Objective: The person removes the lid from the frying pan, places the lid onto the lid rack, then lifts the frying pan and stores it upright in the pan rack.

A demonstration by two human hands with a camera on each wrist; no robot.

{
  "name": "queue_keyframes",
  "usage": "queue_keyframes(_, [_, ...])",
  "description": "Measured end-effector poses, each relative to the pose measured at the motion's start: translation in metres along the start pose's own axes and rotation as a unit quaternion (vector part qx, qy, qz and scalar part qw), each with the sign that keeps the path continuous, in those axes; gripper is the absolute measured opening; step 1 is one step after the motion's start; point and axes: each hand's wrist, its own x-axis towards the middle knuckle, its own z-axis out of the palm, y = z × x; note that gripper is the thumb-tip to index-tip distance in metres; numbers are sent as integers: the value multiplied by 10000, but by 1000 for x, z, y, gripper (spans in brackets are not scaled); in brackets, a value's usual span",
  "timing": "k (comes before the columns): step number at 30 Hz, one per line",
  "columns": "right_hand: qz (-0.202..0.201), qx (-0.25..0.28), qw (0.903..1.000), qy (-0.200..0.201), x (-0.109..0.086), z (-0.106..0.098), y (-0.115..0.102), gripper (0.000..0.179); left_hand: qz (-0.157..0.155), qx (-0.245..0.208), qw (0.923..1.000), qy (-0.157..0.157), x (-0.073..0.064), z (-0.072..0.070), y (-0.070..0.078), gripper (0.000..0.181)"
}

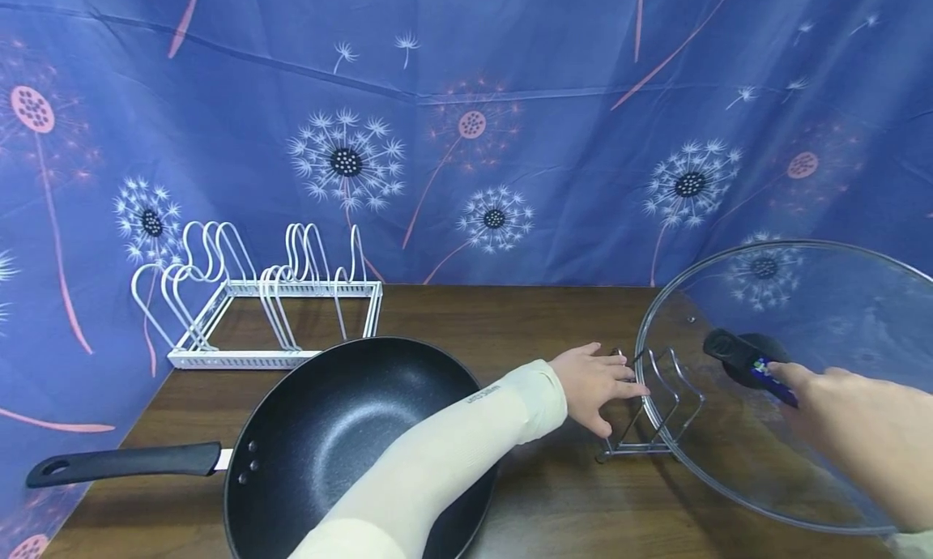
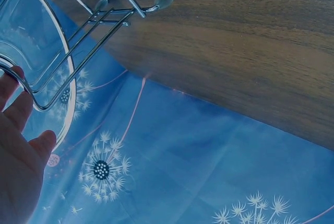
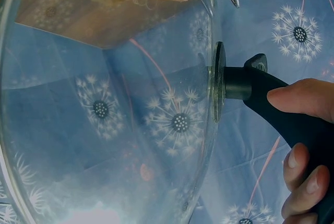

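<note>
My right hand (image 1: 860, 429) grips the black handle (image 1: 736, 356) of a large clear glass pan lid (image 1: 809, 478) with a metal rim. In the right wrist view, thumb and curled fingers wrap that handle (image 3: 271, 93). The lid stands on edge, its left rim at a small chrome wire rack (image 1: 681, 401); whether it rests in a slot I cannot tell. Reaching across from the left, my left hand (image 1: 590, 381) has its fingers spread at the rack's left side. The left wrist view shows its fingertips touching a wire loop (image 2: 42, 104).
A black wok (image 1: 364, 405) with a long handle lies on the brown wooden table (image 1: 510, 316), under the left forearm. Behind it stands a white rack (image 1: 240, 359) with several wire loops. A blue dandelion-print cloth (image 1: 568, 162) hangs along the back.
</note>
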Motion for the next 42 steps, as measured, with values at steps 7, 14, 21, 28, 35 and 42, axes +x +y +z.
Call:
queue_keyframes(7, [47,217,9997,27,1,2,-3,28,-86,-67,9999,4,-2,2,0,75])
queue_keyframes(14, [-216,-55,9932,1141,6,9,-8,66,-127,-104,9999,16,-3,2,1,75])
queue_keyframes(21, [125,61,9993,338,4,5,-7,21,-146,40,9999,-24,-2,0,3,77])
queue_keyframes(28, [-271,-6,9968,749,4,8,-5,52,-169,122,9998,-6,-1,0,3,78])
queue_keyframes(35, [-271,-37,9973,688,1,10,-5,47,-109,117,9999,-34,-2,0,6,79])
queue_keyframes(42, [-165,-56,9989,439,0,8,-7,89,-97,217,9997,1,-1,-1,5,81])
